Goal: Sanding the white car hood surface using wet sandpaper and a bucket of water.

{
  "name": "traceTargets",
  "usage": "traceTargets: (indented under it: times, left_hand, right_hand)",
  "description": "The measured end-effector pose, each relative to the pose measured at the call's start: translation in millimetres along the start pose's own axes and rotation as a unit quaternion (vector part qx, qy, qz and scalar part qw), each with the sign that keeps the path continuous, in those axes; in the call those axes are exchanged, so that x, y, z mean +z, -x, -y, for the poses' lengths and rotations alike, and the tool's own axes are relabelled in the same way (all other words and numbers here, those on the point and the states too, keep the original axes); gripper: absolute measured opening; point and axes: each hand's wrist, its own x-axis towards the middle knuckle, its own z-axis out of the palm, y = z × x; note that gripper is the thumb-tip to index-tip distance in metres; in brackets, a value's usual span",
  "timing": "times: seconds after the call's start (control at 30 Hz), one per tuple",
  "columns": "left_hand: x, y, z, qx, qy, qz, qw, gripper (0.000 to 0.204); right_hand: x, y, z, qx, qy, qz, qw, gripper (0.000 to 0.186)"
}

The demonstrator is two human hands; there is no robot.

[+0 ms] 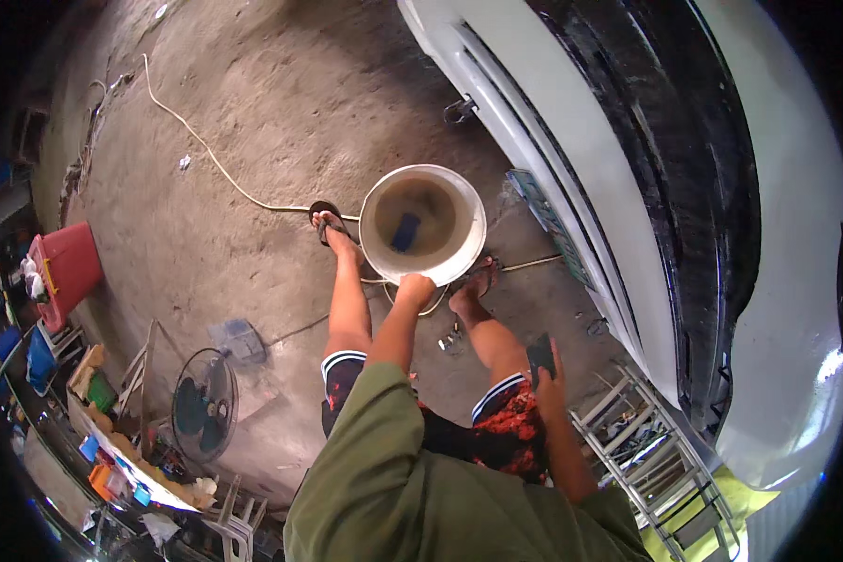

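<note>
A white bucket (476,234) with cloudy brownish water stands on the floor between my feet. Inside it, a dark blue block-like piece (406,231) sits in the water. My left hand (416,286) is closed at the bucket's near rim, its fingers bent over the edge. To the right, beside my knee, my right hand (552,382) grips a dark, flat, rectangular thing (540,357); its exact kind does not show.
A white car (590,122) fills the right side. A pale hose (217,165) runs across the floor and past the bucket. A fan (204,403), a pink bin (70,267) and clutter lie to the left; a metal ladder (628,426) is at lower right.
</note>
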Motion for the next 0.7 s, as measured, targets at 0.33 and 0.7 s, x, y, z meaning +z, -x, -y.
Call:
traceTargets:
  times: [0.33,0.7]
  left_hand:
    - [72,-159,68,-0.154,0.449,-0.066,0.878,0.052]
    - [214,-264,135,-0.177,0.637,-0.169,0.731,0.018]
  right_hand:
    - [30,-76,-29,-0.252,0.254,-0.014,0.934,0.062]
    - [40,-112,-37,-0.297,0.429,-0.083,0.849,0.061]
